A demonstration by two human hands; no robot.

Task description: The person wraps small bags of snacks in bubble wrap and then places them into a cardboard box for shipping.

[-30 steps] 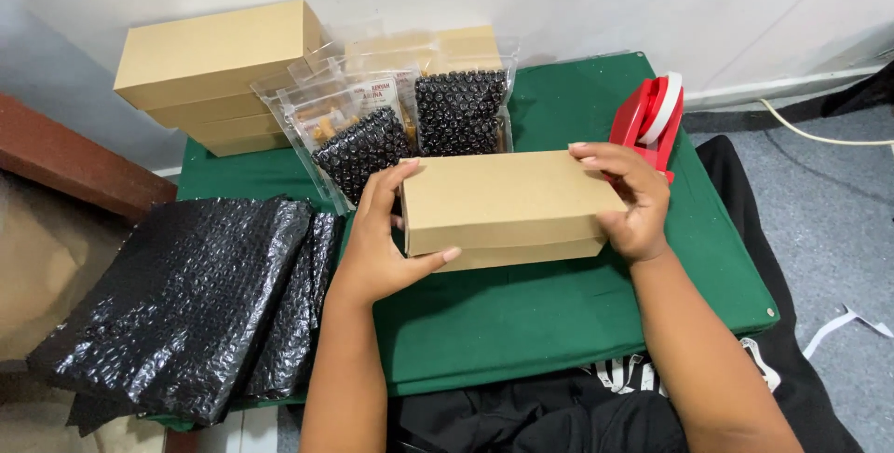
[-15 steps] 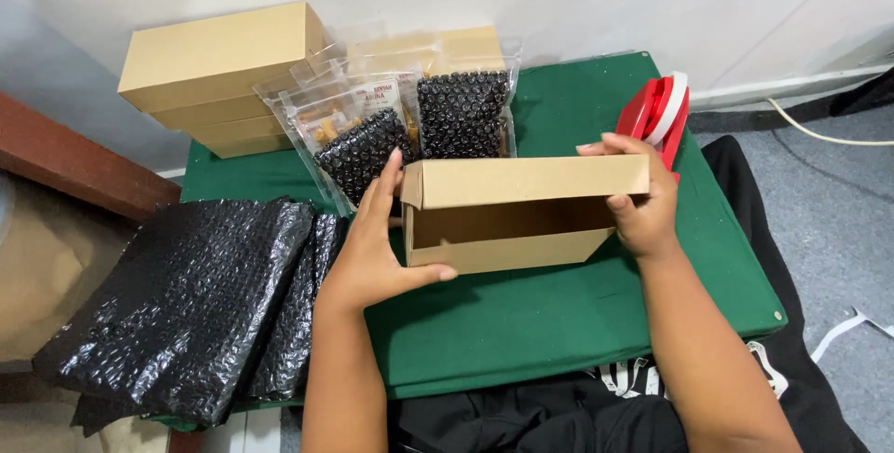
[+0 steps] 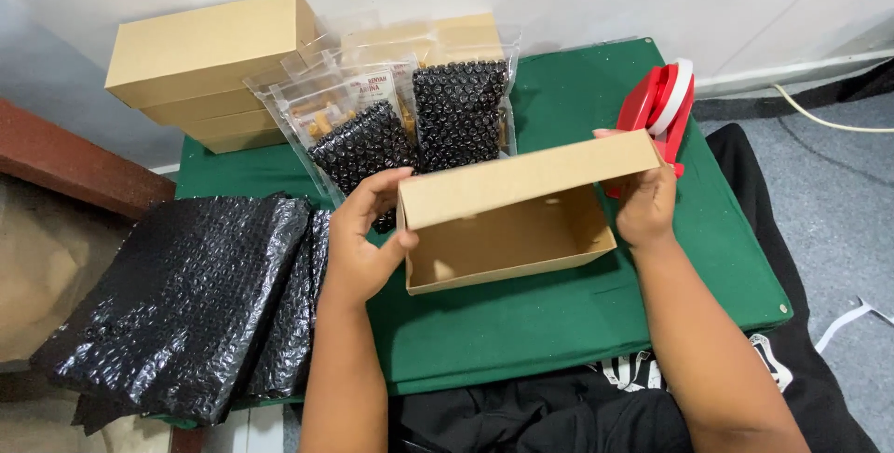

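Observation:
A brown cardboard box (image 3: 507,246) sits on the green table (image 3: 559,323) with its hinged lid (image 3: 526,178) raised, showing an empty inside. My left hand (image 3: 365,234) grips the box's left end, fingers on the lid corner. My right hand (image 3: 645,194) holds the right end of the lid. Just behind the box lie clear pouches partly wrapped in black bubble wrap (image 3: 410,127).
A stack of closed brown boxes (image 3: 209,67) stands at the back left. Sheets of black bubble wrap (image 3: 186,304) are piled at the left. A red and white tape dispenser (image 3: 663,104) rests behind my right hand. A wall runs along the back.
The box was closed a second ago; both hands have lifted its lid up and back, so the inside now shows.

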